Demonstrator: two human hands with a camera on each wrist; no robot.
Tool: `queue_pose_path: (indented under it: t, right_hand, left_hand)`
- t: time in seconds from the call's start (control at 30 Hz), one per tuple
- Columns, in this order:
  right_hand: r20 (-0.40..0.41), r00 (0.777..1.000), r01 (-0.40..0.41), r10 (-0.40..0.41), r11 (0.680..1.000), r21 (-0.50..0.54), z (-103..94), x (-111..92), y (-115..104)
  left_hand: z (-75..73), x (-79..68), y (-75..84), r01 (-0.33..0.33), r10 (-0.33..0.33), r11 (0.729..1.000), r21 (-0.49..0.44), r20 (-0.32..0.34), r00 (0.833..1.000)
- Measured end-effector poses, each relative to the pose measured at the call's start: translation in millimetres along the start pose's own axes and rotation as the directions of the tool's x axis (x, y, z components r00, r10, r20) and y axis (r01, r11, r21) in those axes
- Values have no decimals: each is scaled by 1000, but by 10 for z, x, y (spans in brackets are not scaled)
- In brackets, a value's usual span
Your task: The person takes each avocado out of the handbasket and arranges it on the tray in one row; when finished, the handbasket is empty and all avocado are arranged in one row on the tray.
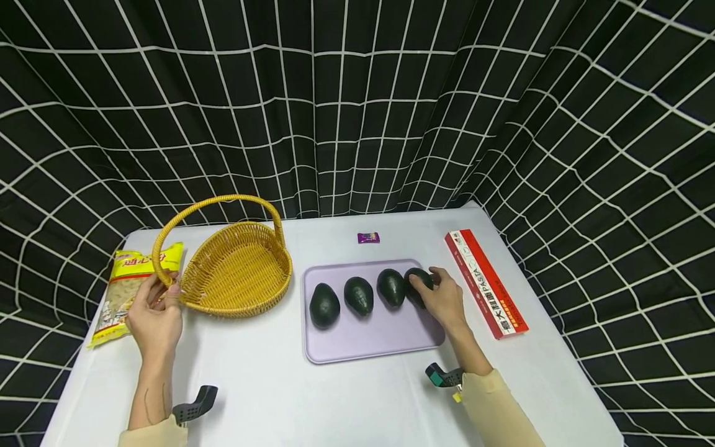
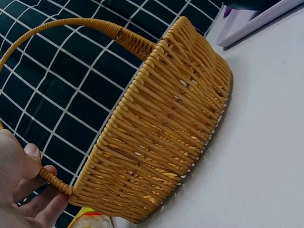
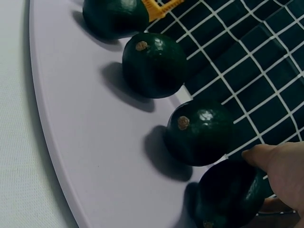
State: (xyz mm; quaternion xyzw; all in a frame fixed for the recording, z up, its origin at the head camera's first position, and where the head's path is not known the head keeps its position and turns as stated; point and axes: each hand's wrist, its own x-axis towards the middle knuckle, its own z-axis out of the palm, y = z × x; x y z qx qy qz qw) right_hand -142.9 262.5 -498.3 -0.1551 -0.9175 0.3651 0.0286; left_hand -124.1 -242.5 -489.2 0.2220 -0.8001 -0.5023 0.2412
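A yellow wicker basket (image 1: 237,273) stands on the left of the table with its handle arching over it. My left hand (image 1: 157,316) holds the lower left end of that handle, fingers and thumb around it in the left wrist view. Several dark green avocados lie in a row on a pale lilac tray (image 1: 368,344). My right hand (image 1: 444,298) grips the rightmost avocado (image 1: 416,284) between thumb and fingers. Close beside it sits another avocado (image 3: 202,133). The leftmost avocado (image 1: 324,306) is nearest the basket.
A yellow food bag (image 1: 120,292) lies left of the basket, partly behind my left hand. To the right of the tray is a red and white pasta box (image 1: 486,282). Behind the tray lies a small purple packet (image 1: 368,238). A black grid-patterned curtain (image 1: 346,112) surrounds the table.
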Motion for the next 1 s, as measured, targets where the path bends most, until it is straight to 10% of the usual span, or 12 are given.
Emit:
queue_pose_path:
  t: [0.87, 1.0]
  right_hand:
    - [-35, 999, -6, 7, 1000, 16, 4, -22, -9]
    - [-21, 1000, 9, -9, 1000, 16, -20, -45, -5]
  left_hand:
    - [-12, -37, -5, 25, -25, 1000, -17, 10, 1000]
    - [26, -159, 56, -108, 100, 993, -49, -148, 984]
